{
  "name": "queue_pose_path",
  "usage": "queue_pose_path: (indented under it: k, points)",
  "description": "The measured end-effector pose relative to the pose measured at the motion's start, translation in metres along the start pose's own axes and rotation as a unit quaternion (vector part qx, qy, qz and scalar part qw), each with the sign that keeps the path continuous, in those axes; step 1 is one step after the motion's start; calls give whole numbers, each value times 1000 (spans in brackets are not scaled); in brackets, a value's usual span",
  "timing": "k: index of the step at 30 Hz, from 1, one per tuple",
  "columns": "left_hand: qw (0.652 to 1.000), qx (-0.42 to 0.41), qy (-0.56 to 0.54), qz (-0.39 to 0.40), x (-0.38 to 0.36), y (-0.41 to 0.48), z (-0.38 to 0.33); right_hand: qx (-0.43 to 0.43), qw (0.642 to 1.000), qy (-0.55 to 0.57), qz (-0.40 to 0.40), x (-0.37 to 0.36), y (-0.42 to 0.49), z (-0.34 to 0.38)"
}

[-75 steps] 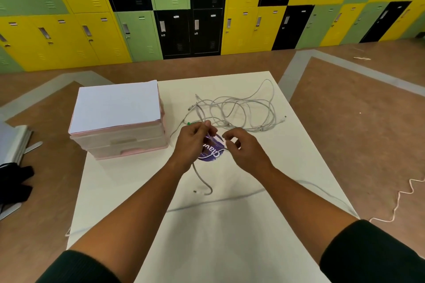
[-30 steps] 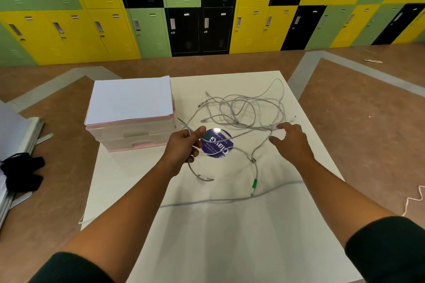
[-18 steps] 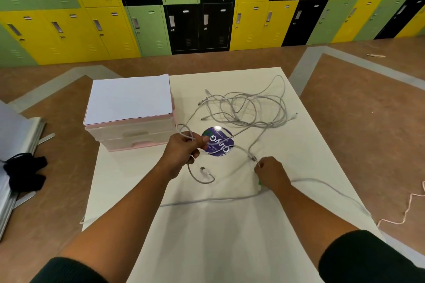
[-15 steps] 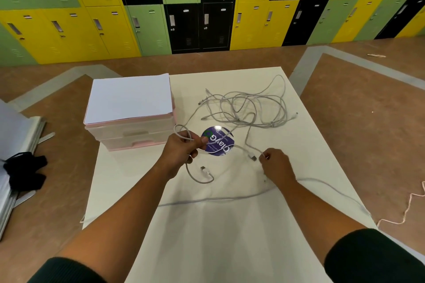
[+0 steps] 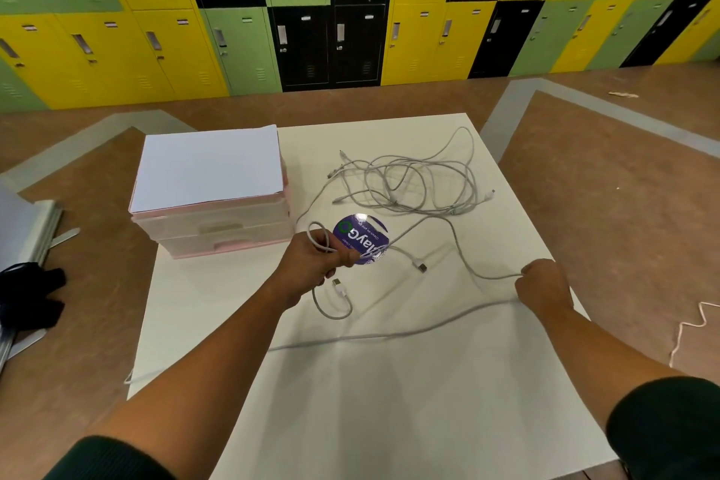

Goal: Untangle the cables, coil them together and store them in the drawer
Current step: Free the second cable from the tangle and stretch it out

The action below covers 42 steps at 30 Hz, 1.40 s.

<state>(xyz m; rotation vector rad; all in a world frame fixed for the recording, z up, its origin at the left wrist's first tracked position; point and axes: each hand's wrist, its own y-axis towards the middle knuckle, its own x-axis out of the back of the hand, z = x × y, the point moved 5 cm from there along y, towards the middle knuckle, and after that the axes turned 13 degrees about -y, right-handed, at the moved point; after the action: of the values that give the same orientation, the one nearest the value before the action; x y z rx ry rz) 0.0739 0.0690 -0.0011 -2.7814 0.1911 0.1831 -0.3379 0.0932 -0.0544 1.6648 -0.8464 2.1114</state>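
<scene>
On the white table, my left hand pinches a cable loop, right hand grips a strand; I pull gently, without tightening the tangle.

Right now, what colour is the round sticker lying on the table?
Dark purple round sticker with white lettering and a green ring; head view.

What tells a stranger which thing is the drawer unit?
Find the white table before the coloured lockers. On its far left corner stands the drawer unit: the only boxy thing there, pale pink, capped by a white sheet.
</scene>
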Motion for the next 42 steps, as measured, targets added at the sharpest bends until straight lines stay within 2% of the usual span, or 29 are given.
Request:
queue_pose_path:
  k: [2,4,6,7,9,11,13,17,19,21,24,28,31,34,38,42]
  points:
    - [1000,6,1,6,-6,-2,1,-6,1000,-8,9,-6,-7,3]
    - [1000,6,2,8,-11,-4,1,12,1000,11,-26,-2,-21,24]
    - [1000,6,10,4,-15,-4,1,131,982,87,-105,11,-43,67]
    - [1000,6,16,2,-16,-4,2,215,959,133,-131,18,-58,92]
    - [999,6,35,-2,-18,-3,4,364,905,177,-134,26,-94,141]
    - [999,-3,54,-5,-21,-2,3,469,862,155,-113,30,-130,181]
    - [998,-18,58,2,-22,-1,3,528,837,103,-99,26,-161,209]
    - [992,-55,107,22,-23,-4,1,506,850,142,-36,10,-172,230]
    - [995,-51,82,20,-20,-8,0,485,853,193,-28,13,-165,231]
    - [998,-37,58,6,-9,-11,2,446,870,210,-18,19,-150,223]
    - [999,-22,36,-24,17,-17,9,398,905,147,-28,25,-123,208]
    - [998,-19,42,-39,36,-20,9,374,927,8,-2,19,-101,193]
    - [998,-27,42,-41,35,-21,2,358,924,-86,102,-1,-98,183]
    - [993,-54,91,-50,31,-19,-4,373,908,-66,176,-7,-109,185]
    - [984,-57,160,-62,28,-18,-1,401,901,56,159,5,-130,206]
    - [978,-66,194,-42,21,-19,1,452,885,13,112,14,-152,229]
